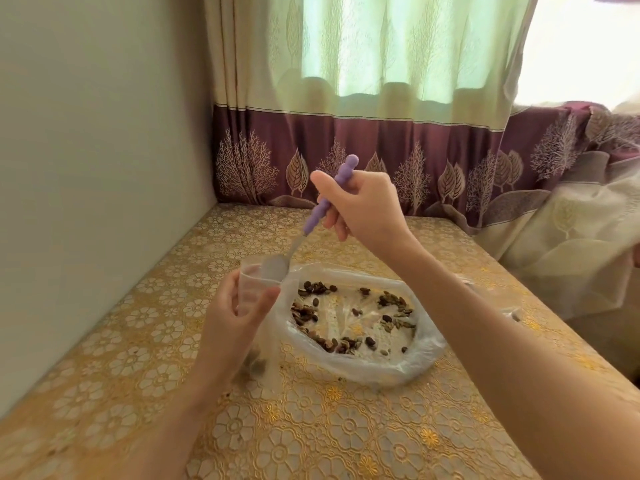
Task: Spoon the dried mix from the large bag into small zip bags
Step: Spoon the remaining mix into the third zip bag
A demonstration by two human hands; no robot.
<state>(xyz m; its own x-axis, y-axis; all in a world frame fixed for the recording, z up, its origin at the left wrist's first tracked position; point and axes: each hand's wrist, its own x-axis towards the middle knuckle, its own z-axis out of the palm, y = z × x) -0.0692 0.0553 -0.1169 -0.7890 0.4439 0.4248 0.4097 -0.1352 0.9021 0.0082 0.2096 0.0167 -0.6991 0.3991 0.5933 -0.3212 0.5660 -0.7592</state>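
The large clear bag [420, 362] lies open on the table, its rim rolled down, with dark and greenish dried mix [394, 306] scattered around its floor. My left hand [235, 317] holds a small clear zip bag [258, 299] upright just left of the large bag. A little mix sits at the small bag's bottom. My right hand [363, 206] grips a spoon by its purple beaded handle [329, 199]. The metal bowl of the spoon [273, 268] is tipped into the small bag's open mouth.
The table carries a gold floral lace cloth [311, 427]. A plain wall [86, 168] runs along its left side. A purple and cream curtain [381, 150] hangs behind, and bunched curtain fabric [571, 254] rests on the right. Another bit of clear plastic [512, 311] lies right of my forearm.
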